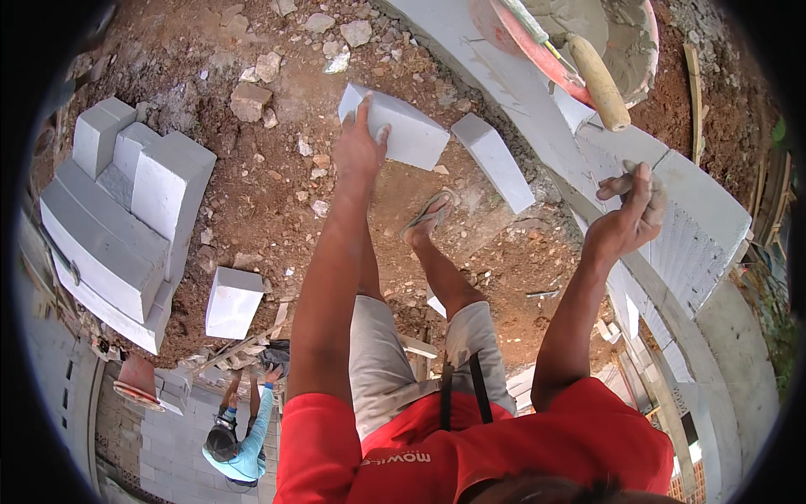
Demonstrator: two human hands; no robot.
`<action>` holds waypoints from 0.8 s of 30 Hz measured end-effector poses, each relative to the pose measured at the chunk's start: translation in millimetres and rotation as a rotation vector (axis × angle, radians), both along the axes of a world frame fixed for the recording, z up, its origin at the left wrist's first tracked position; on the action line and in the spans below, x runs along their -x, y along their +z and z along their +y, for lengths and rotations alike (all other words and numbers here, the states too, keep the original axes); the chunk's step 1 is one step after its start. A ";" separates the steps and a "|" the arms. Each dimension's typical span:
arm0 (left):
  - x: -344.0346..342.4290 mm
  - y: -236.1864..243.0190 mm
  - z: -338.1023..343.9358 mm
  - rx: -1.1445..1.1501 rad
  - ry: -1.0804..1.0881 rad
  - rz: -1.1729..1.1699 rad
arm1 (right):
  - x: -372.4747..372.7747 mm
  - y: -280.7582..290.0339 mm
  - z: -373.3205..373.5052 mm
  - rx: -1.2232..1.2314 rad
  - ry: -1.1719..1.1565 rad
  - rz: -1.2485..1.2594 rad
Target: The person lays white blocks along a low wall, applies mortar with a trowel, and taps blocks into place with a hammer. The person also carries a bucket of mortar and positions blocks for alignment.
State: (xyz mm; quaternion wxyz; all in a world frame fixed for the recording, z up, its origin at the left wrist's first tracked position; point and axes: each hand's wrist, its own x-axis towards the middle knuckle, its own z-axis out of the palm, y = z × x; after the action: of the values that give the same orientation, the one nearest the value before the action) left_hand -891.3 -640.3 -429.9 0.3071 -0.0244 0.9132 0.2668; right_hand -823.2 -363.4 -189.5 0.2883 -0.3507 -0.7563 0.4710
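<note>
A white lightweight concrete block (407, 130) stands on the dirt ahead of me. My left hand (361, 144) grips its left end, fingers over the edge and thumb against the near face. Over the block wall at the right, my right hand (631, 210) is raised with its fingers loosely bent and apart, holding nothing; grey mortar smears them. Another cut block (494, 161) lies between the gripped one and the wall (625, 168). A trowel with a wooden handle (600, 84) rests across the pinkish mortar bucket (651, 59) on the wall.
Stacked white blocks (105, 223) stand at the left, with a single block (233, 301) nearby. Stones (250, 101) litter the reddish soil. My sandalled foot (430, 214) is near the gripped block. Another person in light blue (239, 449) works at lower left.
</note>
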 end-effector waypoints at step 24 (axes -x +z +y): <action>-11.9 5.8 -32.2 -0.103 -0.126 0.012 | 45.1 81.8 72.8 0.171 0.540 -0.545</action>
State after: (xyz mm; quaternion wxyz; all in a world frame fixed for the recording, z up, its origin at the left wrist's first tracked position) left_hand -879.5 -672.5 -424.1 0.3185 0.0504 0.8999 0.2935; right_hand -868.2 -290.6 -107.7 -0.0879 -0.2741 -0.8281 0.4810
